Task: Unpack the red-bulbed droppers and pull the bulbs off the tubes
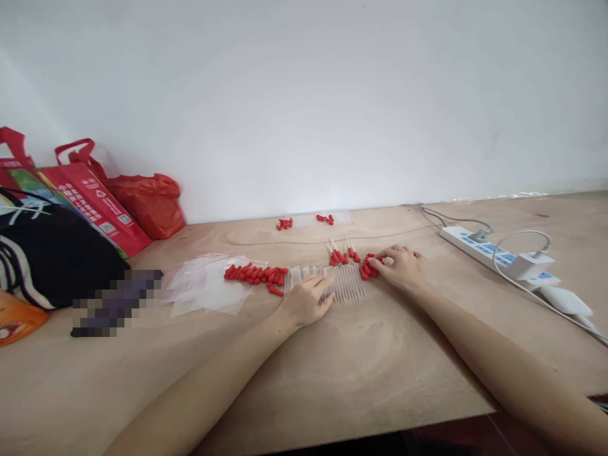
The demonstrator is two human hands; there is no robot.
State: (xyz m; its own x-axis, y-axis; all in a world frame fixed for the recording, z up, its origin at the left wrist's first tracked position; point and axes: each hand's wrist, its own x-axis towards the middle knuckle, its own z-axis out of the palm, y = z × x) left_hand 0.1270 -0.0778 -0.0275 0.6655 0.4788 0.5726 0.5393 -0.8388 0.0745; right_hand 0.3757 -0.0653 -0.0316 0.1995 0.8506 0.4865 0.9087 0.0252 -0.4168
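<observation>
A row of thin clear tubes [349,283], which look like glass droppers, lies side by side on the wooden table. My left hand [308,300] rests over the middle of this row, its fingers stretched across the tubes and the thumb apart. My right hand [401,266] is at a small pile of red rubber bulbs [367,268] at the row's right end, with thumb and fingertips closed on a bulb. A larger heap of red bulbs [254,274] lies left of the tubes. Just beyond the row are several tubes with red bulbs fitted [338,256], pointing away from me.
Clear plastic bags [204,285] are spread at the left. A filled bag [308,220] with red bulbs lies near the wall. A white power strip [489,251] with plugs and cables stands right. Red shopping bags [102,206] and a black bag [61,253] crowd the far left.
</observation>
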